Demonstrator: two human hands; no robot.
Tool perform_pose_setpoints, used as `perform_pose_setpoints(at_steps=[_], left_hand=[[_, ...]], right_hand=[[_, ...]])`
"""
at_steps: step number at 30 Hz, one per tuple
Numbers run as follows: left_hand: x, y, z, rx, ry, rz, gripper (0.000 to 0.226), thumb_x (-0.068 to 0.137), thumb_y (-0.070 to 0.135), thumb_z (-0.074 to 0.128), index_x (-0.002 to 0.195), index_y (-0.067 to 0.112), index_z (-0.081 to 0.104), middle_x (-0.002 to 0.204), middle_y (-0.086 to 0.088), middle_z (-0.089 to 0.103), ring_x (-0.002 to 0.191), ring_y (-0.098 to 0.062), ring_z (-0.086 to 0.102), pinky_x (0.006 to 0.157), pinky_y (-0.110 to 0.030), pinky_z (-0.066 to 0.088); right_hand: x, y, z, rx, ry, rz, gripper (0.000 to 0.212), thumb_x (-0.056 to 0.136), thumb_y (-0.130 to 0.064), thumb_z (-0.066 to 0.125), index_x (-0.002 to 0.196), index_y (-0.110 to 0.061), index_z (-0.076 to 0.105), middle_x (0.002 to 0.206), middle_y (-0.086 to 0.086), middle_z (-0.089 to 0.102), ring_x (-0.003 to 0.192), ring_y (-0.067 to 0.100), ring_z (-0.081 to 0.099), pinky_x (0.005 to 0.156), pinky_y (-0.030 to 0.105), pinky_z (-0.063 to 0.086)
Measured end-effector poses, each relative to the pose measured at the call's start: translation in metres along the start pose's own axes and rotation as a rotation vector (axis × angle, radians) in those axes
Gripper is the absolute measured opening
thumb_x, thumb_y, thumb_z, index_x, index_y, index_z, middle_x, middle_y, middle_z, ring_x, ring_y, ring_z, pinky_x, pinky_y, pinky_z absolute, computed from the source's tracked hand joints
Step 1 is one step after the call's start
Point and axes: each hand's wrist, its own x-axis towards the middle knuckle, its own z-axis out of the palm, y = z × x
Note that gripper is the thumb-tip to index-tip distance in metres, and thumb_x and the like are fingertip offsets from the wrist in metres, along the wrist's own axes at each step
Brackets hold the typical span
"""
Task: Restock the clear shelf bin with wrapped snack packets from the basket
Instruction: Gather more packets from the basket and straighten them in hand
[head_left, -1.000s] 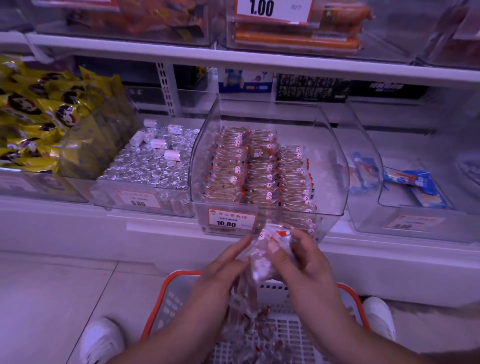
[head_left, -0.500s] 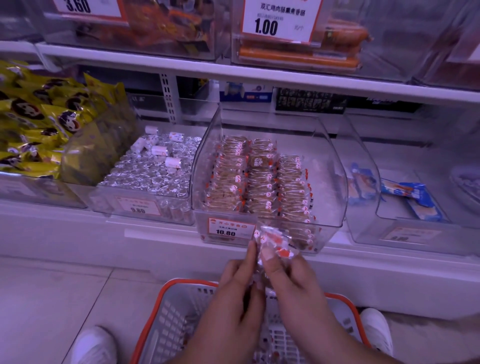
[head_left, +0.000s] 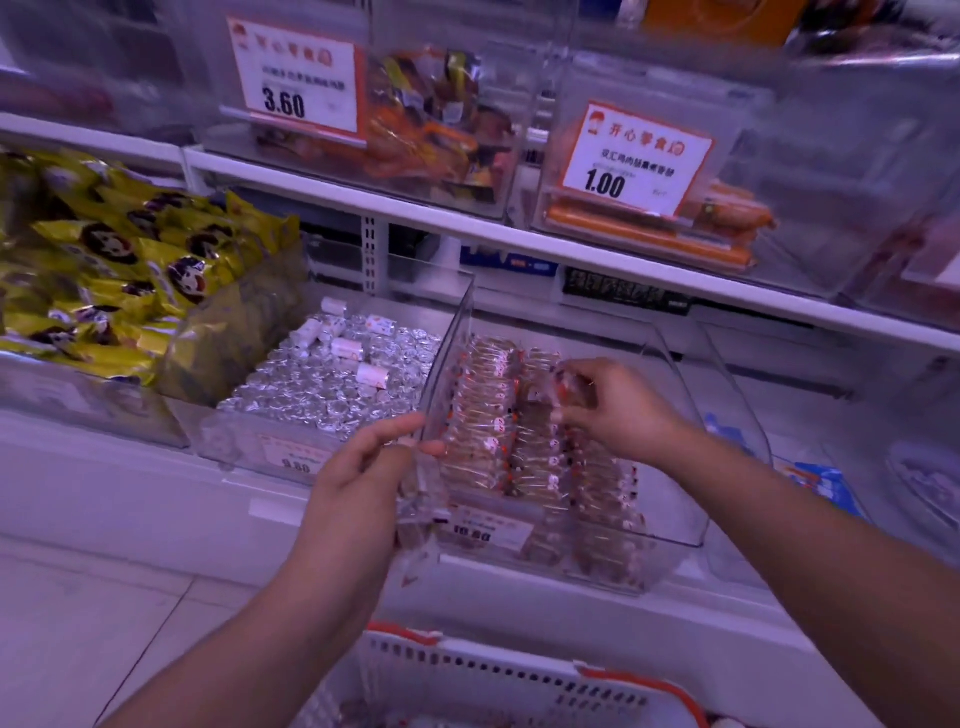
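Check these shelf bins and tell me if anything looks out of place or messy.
A few white rolls lie loose and at different angles on top of the silver foil candies, left of the clear bin. They look unlike the stock beneath. The snack packets in the clear bin sit in neat rows.

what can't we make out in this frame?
- Basket contents: cut off by the bottom edge of the head view.
- Packet in right hand: motion blur, fingers cover it.
- Left hand holds a clear strip; packet count blurred.
- Clear bin price tag: blurred.
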Motion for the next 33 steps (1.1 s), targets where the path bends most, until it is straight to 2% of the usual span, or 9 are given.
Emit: perform_pose_setpoints(at_steps=[3,7,11,13,16,21,23,30,33], left_hand=[[0.001,0.0,-0.001,0.008,-0.003,0.011,0.026,0.098,0.009,0.052,0.102,0.023,0.073,0.1,-0.003,0.077,0.108,-0.035,0.066,0.095,-0.058,0.049],[0.001,0.001,-0.005,0.009,-0.038,-0.003,0.029,0.098,0.011,0.053,0.095,0.028,0.076,0.1,-0.002,0.077,0.098,-0.029,0.067,0.082,-0.046,0.05],[-0.003,0.0,-0.004,0.005,-0.069,-0.001,0.026,0.098,0.012,0.053,0.099,0.027,0.074,0.099,0.002,0.077,0.08,-0.02,0.067,0.065,-0.034,0.053],[-0.005,-0.001,-0.004,0.012,-0.076,-0.006,0.025,0.098,0.013,0.053,0.101,0.027,0.074,0.099,0.003,0.077,0.072,-0.017,0.065,0.061,-0.032,0.052],[-0.007,-0.002,-0.005,0.028,-0.08,-0.01,0.025,0.098,0.015,0.054,0.101,0.029,0.074,0.101,0.003,0.077,0.081,-0.017,0.068,0.064,-0.034,0.053],[-0.007,-0.004,-0.006,0.044,-0.066,-0.011,0.026,0.099,0.016,0.053,0.1,0.032,0.074,0.102,0.002,0.076,0.093,-0.027,0.068,0.073,-0.047,0.054],[-0.006,-0.003,-0.006,0.049,-0.067,-0.016,0.026,0.099,0.016,0.053,0.1,0.031,0.074,0.102,0.003,0.077,0.088,-0.025,0.068,0.069,-0.041,0.052],[-0.006,-0.006,-0.001,0.065,-0.076,-0.011,0.027,0.099,0.015,0.053,0.096,0.033,0.074,0.099,0.005,0.077,0.088,-0.023,0.062,0.072,-0.04,0.047],[-0.006,-0.007,0.001,0.067,-0.083,-0.009,0.028,0.099,0.016,0.053,0.096,0.035,0.074,0.099,0.006,0.077,0.085,-0.022,0.063,0.07,-0.041,0.047]], right_hand=[[0.029,0.014,0.023,-0.213,-0.137,-0.042,0.074,0.077,-0.034,0.081,0.143,-0.024,0.05,0.119,0.009,0.057,0.108,0.026,0.057,0.089,0.028,0.042],[0.037,0.025,0.039,-0.22,-0.019,0.004,0.079,0.072,-0.043,0.082,0.143,-0.028,0.048,0.124,0.008,0.042,0.118,0.029,0.048,0.103,0.033,0.043],[0.028,0.026,0.043,-0.331,0.037,0.105,0.083,0.082,-0.059,0.066,0.15,-0.024,0.035,0.144,0.017,0.03,0.131,0.039,0.037,0.106,0.046,0.041],[0.025,0.022,0.045,-0.286,-0.009,0.158,0.081,0.088,-0.051,0.064,0.153,-0.021,0.027,0.146,0.02,0.027,0.125,0.043,0.047,0.105,0.043,0.044],[0.022,0.015,0.05,-0.269,0.01,0.161,0.074,0.091,-0.026,0.067,0.153,-0.015,0.028,0.143,0.021,0.03,0.113,0.04,0.056,0.096,0.036,0.046],[0.024,0.002,0.051,-0.26,0.034,0.121,0.036,0.095,-0.014,0.057,0.13,-0.003,0.055,0.129,0.022,0.046,0.104,0.037,0.059,0.094,0.035,0.046],[0.024,-0.002,0.051,-0.313,0.023,0.118,0.029,0.093,-0.012,0.053,0.12,-0.004,0.059,0.125,0.022,0.05,0.102,0.038,0.059,0.092,0.038,0.048],[0.025,0.0,0.055,-0.263,0.041,0.076,0.041,0.093,-0.009,0.051,0.134,-0.007,0.053,0.148,0.021,0.034,0.12,0.042,0.053,0.103,0.041,0.044],[0.026,0.012,0.059,-0.333,-0.043,0.033,0.052,0.101,-0.017,0.042,0.151,-0.011,0.031,0.159,0.021,0.018,0.133,0.043,0.042,0.111,0.041,0.039]])
